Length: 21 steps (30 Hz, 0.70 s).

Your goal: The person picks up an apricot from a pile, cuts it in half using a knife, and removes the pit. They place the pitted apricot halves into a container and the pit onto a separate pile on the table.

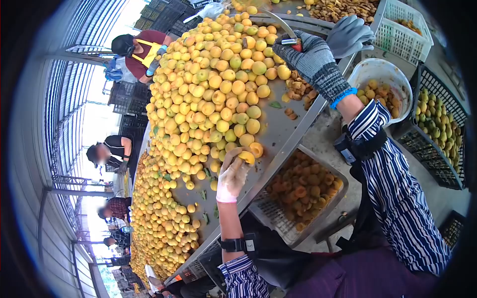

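The left hand (pixel 232 175), in a thin pale glove, pinches a round yellow-orange apricot (pixel 247 157) at the grey metal table's (pixel 278 131) edge, while the right hand (pixel 313 59), in a grey knit glove, grips a red-handled curved knife (pixel 296 44).

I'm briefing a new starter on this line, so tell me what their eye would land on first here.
A huge heap of yellow fruit runs along the long metal table, filling the middle and left. At its near edge the left hand, in a pale glove, holds a single fruit. At the upper right the right hand, in a grey knit glove, grips a knife.
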Each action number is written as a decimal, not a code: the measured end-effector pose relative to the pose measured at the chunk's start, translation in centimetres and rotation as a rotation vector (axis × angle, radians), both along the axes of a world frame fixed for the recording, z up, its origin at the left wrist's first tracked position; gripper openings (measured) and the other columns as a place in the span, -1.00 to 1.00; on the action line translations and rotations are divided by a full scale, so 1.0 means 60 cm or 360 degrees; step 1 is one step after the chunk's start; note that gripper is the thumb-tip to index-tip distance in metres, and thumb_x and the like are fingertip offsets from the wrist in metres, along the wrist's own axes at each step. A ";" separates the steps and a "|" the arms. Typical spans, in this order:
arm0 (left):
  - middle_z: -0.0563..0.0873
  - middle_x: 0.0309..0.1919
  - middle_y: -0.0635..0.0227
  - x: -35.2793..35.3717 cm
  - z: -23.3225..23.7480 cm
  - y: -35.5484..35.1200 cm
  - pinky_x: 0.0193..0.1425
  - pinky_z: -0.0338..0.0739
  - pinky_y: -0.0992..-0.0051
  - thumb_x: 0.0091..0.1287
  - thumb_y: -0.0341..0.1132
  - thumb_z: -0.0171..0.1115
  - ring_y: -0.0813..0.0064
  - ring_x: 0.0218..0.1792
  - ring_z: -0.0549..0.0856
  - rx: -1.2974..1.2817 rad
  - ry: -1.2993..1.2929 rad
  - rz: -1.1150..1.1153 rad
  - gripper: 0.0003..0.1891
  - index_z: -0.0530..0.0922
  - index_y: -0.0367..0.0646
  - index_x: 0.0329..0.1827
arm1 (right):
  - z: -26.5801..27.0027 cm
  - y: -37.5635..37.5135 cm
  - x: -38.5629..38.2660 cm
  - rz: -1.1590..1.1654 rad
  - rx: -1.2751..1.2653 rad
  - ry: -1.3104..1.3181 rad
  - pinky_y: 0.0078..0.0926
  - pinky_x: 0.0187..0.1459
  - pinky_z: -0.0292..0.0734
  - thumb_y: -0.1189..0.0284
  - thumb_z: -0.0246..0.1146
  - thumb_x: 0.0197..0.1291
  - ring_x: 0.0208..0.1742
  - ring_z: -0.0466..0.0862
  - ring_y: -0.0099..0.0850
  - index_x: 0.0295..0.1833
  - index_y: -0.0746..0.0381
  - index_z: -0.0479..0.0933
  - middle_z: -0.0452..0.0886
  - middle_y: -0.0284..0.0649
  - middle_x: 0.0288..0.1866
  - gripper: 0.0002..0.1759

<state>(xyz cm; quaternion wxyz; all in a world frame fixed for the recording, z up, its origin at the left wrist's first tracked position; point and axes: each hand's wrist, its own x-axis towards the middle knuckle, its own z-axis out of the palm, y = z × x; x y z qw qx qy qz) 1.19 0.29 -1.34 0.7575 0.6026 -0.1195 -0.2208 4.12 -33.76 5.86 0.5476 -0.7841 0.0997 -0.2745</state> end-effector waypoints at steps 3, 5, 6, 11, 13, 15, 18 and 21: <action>0.56 -0.01 0.24 0.001 0.003 0.003 -0.01 0.47 0.44 0.38 -0.30 0.03 0.38 -0.03 0.56 0.0069 0.0001 0.0039 -0.69 0.41 -0.21 0.13 | -0.009 -0.001 0.009 -0.0038 -0.0123 -0.0040 -0.31 -0.11 0.56 -0.04 0.25 0.10 -0.22 0.67 -0.19 -0.07 0.22 0.57 0.65 -0.06 -0.30 -0.46; 0.58 -0.03 0.27 0.006 0.016 -0.002 -0.02 0.48 0.44 0.37 -0.29 0.04 0.40 -0.05 0.58 0.0114 0.0067 0.0056 -0.70 0.44 -0.20 0.12 | -0.005 -0.001 0.003 -0.0037 -0.0111 -0.0043 -0.30 -0.11 0.56 -0.03 0.24 0.10 -0.22 0.67 -0.18 -0.07 0.22 0.57 0.65 -0.06 -0.30 -0.47; 0.60 -0.06 0.29 0.010 0.029 -0.012 -0.02 0.49 0.45 0.36 -0.29 0.05 0.42 -0.06 0.59 0.0766 -0.0163 0.0101 -0.69 0.47 -0.20 0.10 | -0.001 -0.001 -0.001 -0.0037 -0.0098 -0.0048 -0.30 -0.11 0.56 -0.02 0.23 0.11 -0.22 0.66 -0.17 -0.08 0.22 0.57 0.65 -0.05 -0.30 -0.49; 0.63 -0.06 0.13 0.041 0.019 -0.034 0.03 0.50 0.40 0.21 -0.21 0.12 0.28 -0.11 0.66 0.2099 -0.1054 -0.0140 -0.56 0.49 -0.04 0.18 | 0.004 0.009 0.000 -0.0085 -0.0081 0.0010 -0.53 -0.15 0.54 0.11 0.38 0.06 -0.28 0.66 -0.52 -0.10 0.18 0.62 0.69 -0.24 -0.33 -0.59; 0.62 -0.05 0.09 0.044 0.026 -0.053 0.04 0.48 0.34 0.19 -0.17 0.12 0.18 -0.11 0.65 0.2334 -0.1047 -0.0234 -0.54 0.48 0.08 0.21 | -0.003 0.009 0.007 -0.0092 -0.0061 -0.0011 -0.53 -0.16 0.54 0.13 0.39 0.07 -0.28 0.66 -0.53 -0.09 0.17 0.62 0.69 -0.25 -0.32 -0.61; 0.63 -0.09 0.10 0.051 0.027 -0.061 0.03 0.48 0.32 0.20 -0.17 0.11 0.15 -0.12 0.64 0.2513 -0.0928 -0.0361 -0.55 0.49 0.10 0.20 | -0.002 0.008 0.000 -0.0070 -0.0071 -0.0058 -0.42 -0.15 0.55 0.06 0.31 0.09 -0.26 0.66 -0.35 -0.10 0.20 0.59 0.67 -0.15 -0.31 -0.56; 0.65 -0.14 0.12 0.055 0.021 -0.061 0.01 0.48 0.31 0.18 -0.17 0.13 0.15 -0.12 0.64 0.2577 -0.0927 -0.0429 -0.58 0.51 0.06 0.15 | -0.014 0.001 0.008 -0.0055 -0.0067 -0.0137 -0.30 -0.14 0.56 -0.02 0.26 0.10 -0.26 0.66 -0.17 -0.12 0.23 0.57 0.65 -0.05 -0.32 -0.49; 0.66 -0.16 0.12 0.030 0.026 -0.059 0.01 0.49 0.34 0.17 -0.19 0.13 0.16 -0.11 0.64 0.2282 -0.1034 -0.0149 -0.61 0.53 0.01 0.09 | -0.021 -0.005 0.018 0.0005 0.0018 -0.0175 -0.33 -0.17 0.56 -0.02 0.31 0.06 -0.29 0.67 -0.23 -0.16 0.24 0.59 0.66 -0.09 -0.35 -0.49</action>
